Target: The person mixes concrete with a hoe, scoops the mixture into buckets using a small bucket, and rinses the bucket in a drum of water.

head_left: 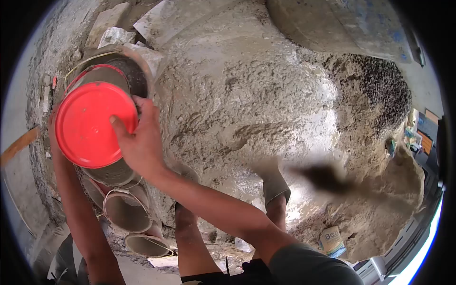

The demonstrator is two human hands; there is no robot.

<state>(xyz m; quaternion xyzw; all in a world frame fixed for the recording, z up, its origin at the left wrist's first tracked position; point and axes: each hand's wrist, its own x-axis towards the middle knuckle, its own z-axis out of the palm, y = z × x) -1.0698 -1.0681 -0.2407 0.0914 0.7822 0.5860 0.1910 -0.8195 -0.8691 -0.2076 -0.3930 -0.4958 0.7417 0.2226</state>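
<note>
At ten o'clock, the red round piece (pixel 95 126) is clamped at its edge by the right hand (pixel 141 137) near a bucket (pixel 137 78); the left hand's hidden grip cannot be told, handling seemingly being unfinished.

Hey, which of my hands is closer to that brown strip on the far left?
Left. Your left hand, mostly hidden, is at the left edge of the red disc, right of the brown strip; your right hand grips the disc's right edge, farther away.

Buckets (pixel 126 213) stand left of the mortar (pixel 247 90), stones (pixel 108 21) lie beyond the buckets, and a bag (pixel 331 240) lies at the mortar's near right.
</note>
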